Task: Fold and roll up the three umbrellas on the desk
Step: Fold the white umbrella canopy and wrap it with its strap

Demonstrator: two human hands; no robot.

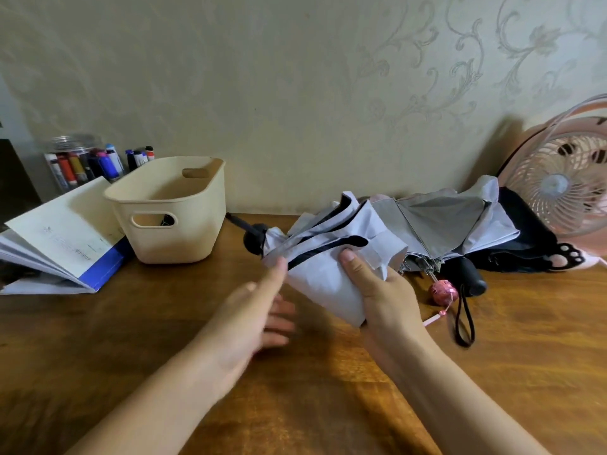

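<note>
Left hand [256,310] is blurred, fingers seemingly spread; pink fan [558,188] runs off the right edge.

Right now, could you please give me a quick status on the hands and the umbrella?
Right hand grips white umbrella, unrolled. Left hand open, thumb at fabric. Grey umbrella, black umbrella lie behind.

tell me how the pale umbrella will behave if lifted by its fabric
Probably floppy: the pale umbrella bunches in loose folds in the right hand. Its black handle looks solid, so it would likely droop that way.
</note>
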